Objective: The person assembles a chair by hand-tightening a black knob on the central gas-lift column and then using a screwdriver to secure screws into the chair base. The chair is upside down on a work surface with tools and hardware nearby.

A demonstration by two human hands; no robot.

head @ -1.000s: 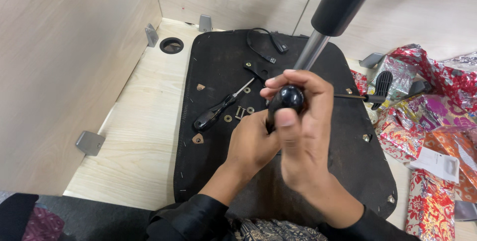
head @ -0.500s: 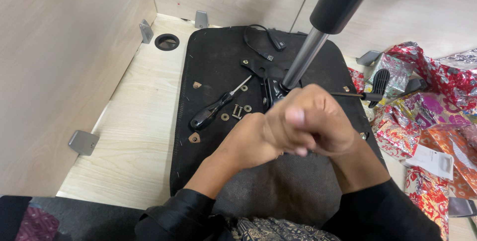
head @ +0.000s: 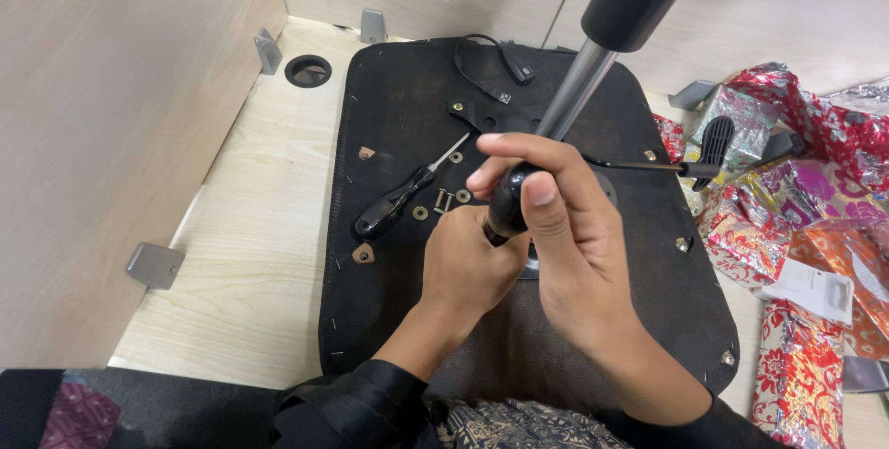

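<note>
Both hands meet over the middle of a black seat base (head: 398,255) lying upside down on a pale wooden floor (head: 250,255). The right hand (head: 565,236) is wrapped around a black tool handle (head: 507,204), thumb on top; the left hand (head: 472,268) is curled just below, touching the handle and the right hand. A metal column (head: 574,88) rises from the base right behind them. Left of the hands lie a screwdriver (head: 403,197), washers (head: 441,204) and bolts. A black lever (head: 713,143) sticks out to the right, near crumpled shiny wrapping (head: 796,227).
</note>
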